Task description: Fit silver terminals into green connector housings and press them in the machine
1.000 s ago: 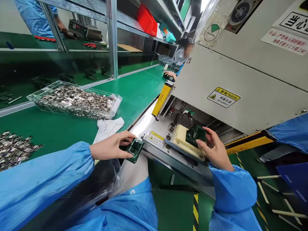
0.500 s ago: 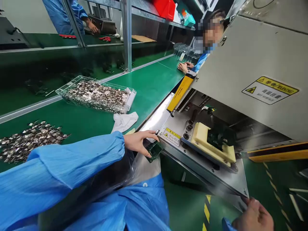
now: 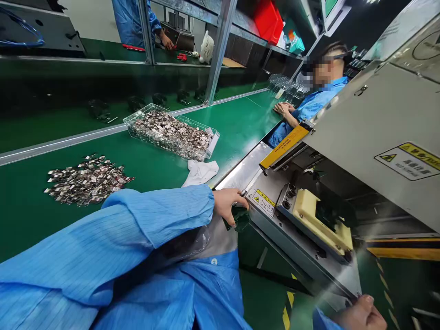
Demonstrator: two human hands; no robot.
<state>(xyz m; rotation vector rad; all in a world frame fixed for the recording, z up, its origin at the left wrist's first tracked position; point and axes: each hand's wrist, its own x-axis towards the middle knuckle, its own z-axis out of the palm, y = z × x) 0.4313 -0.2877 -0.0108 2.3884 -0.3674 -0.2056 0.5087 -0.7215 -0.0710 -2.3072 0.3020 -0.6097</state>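
Observation:
My left hand (image 3: 227,205) is closed around a small dark green part with a blocky, plastic look (image 3: 242,220), held at the machine's near left corner. The fingers hide some of that part. At the lower right, my right hand (image 3: 364,315) is curled against the front corner of the machine base (image 3: 330,270); what its fingertips press or grip is hidden. Between the hands, a cream-coloured fixture block (image 3: 321,224) sits on the metal base, with dark parts inside it under the machine's housing.
A clear tray (image 3: 172,133) full of small metal pieces stands on the green bench, near a loose pile (image 3: 87,181) of similar pieces and a white cloth (image 3: 201,172). A co-worker (image 3: 318,96) sits beyond the machine housing (image 3: 388,119), which carries a hot-surface label (image 3: 409,161).
My view has swung left, so the bench and machine appear further right. Both hands keep about the same place at the machine; the left still holds the green part.

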